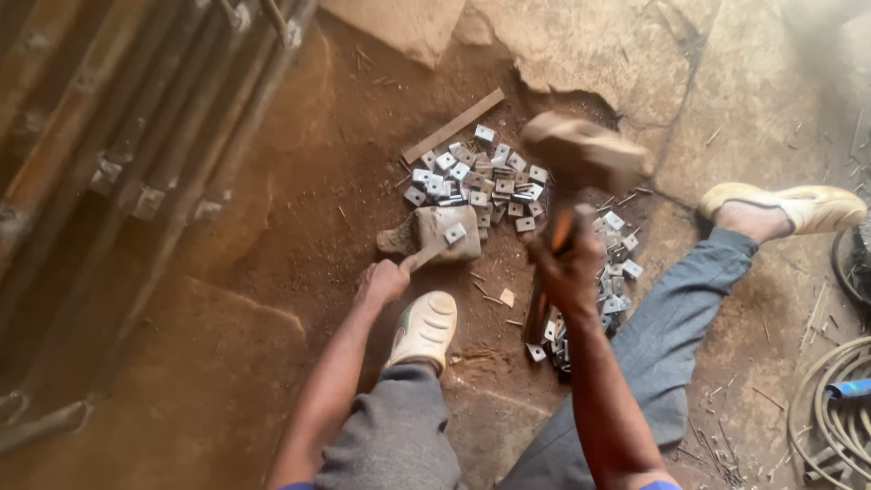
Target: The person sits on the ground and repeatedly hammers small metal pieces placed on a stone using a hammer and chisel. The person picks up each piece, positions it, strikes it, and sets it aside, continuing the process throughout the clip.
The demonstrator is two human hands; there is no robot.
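- A small square metal plate [455, 233] lies on a worn block-shaped anvil [445, 231], gripped by a tool held in the closed left hand [385, 281].
- The right hand [570, 263] clenches a raised, blurred hammer [581, 150] above loose plates [481, 177] on the dirt floor [299, 209].

Small square plates [472, 181]: silvery grey. Shoes [425, 328]: cream. Trouser legs [667, 336]: blue-grey. Floor [272, 299]: reddish-brown earth. Hammer head [585, 150]: rusty brown.
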